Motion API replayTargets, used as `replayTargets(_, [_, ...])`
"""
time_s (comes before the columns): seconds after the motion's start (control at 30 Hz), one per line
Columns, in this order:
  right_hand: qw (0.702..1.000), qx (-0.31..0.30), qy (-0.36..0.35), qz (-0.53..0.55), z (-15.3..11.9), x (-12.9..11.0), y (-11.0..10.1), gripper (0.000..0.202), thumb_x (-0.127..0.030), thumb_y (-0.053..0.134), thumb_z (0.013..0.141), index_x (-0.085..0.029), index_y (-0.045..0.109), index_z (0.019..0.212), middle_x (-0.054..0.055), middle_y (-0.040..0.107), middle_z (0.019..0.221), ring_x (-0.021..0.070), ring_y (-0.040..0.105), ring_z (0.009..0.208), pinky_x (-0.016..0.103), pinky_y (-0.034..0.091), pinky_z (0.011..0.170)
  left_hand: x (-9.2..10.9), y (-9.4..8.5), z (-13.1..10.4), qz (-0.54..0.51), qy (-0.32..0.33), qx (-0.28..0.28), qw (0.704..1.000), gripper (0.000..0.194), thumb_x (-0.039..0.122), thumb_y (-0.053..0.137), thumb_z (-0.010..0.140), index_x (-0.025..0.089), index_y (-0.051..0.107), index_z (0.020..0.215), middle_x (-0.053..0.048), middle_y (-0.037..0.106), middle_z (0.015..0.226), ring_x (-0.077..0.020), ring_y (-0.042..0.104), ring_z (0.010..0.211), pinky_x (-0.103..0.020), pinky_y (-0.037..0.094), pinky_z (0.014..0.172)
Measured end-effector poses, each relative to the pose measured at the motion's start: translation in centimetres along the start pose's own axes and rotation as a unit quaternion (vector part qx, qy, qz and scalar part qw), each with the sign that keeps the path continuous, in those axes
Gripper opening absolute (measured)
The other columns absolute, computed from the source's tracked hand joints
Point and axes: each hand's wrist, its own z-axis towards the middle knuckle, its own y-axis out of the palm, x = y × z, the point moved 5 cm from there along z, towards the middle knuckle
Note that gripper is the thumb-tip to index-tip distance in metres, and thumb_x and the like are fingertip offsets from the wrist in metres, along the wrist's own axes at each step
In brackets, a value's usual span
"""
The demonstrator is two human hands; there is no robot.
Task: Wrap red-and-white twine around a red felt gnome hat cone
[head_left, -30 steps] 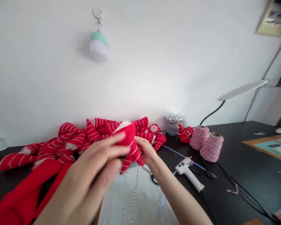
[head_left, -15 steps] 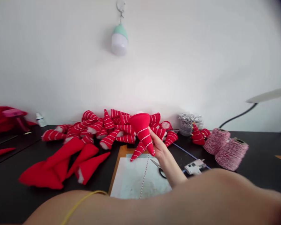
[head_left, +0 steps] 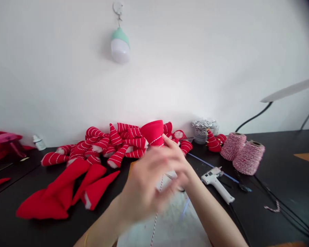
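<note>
In my right hand (head_left: pixel 175 151) is a red felt cone (head_left: pixel 152 131), wide end up, its side wound with red-and-white cord. My left hand (head_left: pixel 153 181), smeared by motion, passes in front of the cone's lower part and hides it. Whether its fingers hold anything I cannot make out. A length of twisted cord (head_left: pixel 154 226) hangs or lies below the hands, over a pale sheet (head_left: pixel 180 226). Scissors (head_left: pixel 171 175) show only in part behind my left hand.
Cord-wound cones (head_left: pixel 115 137) are heaped against the wall, with plain red cones (head_left: pixel 51 199) in front. A glue gun (head_left: pixel 217 185), two cord spools (head_left: pixel 248 157), a tinsel tub (head_left: pixel 204 130) and a lamp (head_left: pixel 290 89) stand right. A small bottle (head_left: pixel 39 142) stands left.
My left arm has swung back from across the foreground, and its hand now shows in front of the cone. The right hand keeps hold of it. The view has shifted slightly.
</note>
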Motion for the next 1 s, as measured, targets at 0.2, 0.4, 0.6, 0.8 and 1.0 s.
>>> replayTargets(0.2, [0.998, 0.023, -0.043, 0.035, -0.3, 0.7, 0.7, 0.038, -0.050, 0.083, 0.064, -0.017, 0.071, 0.079, -0.009, 0.037, 0.046, 0.0057, 0.020, 0.040, 0.024, 0.014, 0.039, -0.9, -2.1, 9.9, -0.020, 0.040, 0.010, 0.999, 0.045, 0.035, 0.074, 0.082, 0.029, 0.055, 0.122, -0.004, 0.067, 0.122, -0.0255, 0.062, 0.118, -0.037, 0.054, 0.095])
replayTargets(0.4, [0.980, -0.019, -0.121, -0.154, -1.0, 1.2, 2.0, 0.026, -0.041, 0.081, 0.070, -0.018, 0.070, 0.067, 0.001, 0.062, 0.062, 0.0117, 0.047, 0.055, 0.026, 0.035, 0.052, -3.6, -4.5, 11.8, -0.030, -0.024, 0.054, 0.998, 0.089, 0.022, 0.087, 0.067, 0.033, 0.038, 0.141, -0.004, 0.072, 0.108, -0.0244, 0.071, 0.097, -0.035, 0.058, 0.083])
replayTargets(0.6, [0.967, -0.044, -0.117, -0.222, -0.7, 1.4, 1.7, 0.029, -0.043, 0.079, 0.073, -0.018, 0.067, 0.064, -0.001, 0.057, 0.058, 0.0112, 0.043, 0.053, 0.025, 0.031, 0.049, -3.2, -5.7, 12.5, 0.006, -0.034, 0.048, 0.998, 0.093, 0.017, 0.089, 0.062, 0.031, 0.042, 0.141, -0.005, 0.071, 0.110, -0.0231, 0.071, 0.095, -0.034, 0.059, 0.082])
replayTargets(0.8, [0.979, -0.119, 0.007, -0.167, -0.3, 1.1, 0.5, 0.035, -0.050, 0.080, 0.072, -0.019, 0.064, 0.067, -0.008, 0.037, 0.049, 0.0054, 0.021, 0.041, 0.024, 0.011, 0.040, -3.2, -6.1, 12.9, -0.060, -0.105, -0.011, 0.993, 0.058, 0.024, 0.083, 0.070, 0.021, 0.061, 0.123, -0.006, 0.074, 0.101, -0.0218, 0.072, 0.083, -0.035, 0.059, 0.080])
replayTargets(1.0, [0.987, -0.131, 0.067, -0.063, -0.2, 2.1, 0.6, 0.040, -0.051, 0.083, 0.067, -0.018, 0.061, 0.070, -0.012, 0.026, 0.051, 0.0046, 0.011, 0.045, 0.024, 0.005, 0.041, -3.7, -5.6, 12.4, -0.122, -0.158, -0.048, 0.979, 0.046, 0.043, 0.074, 0.080, 0.012, 0.067, 0.112, -0.012, 0.075, 0.098, -0.0311, 0.071, 0.095, -0.040, 0.059, 0.084])
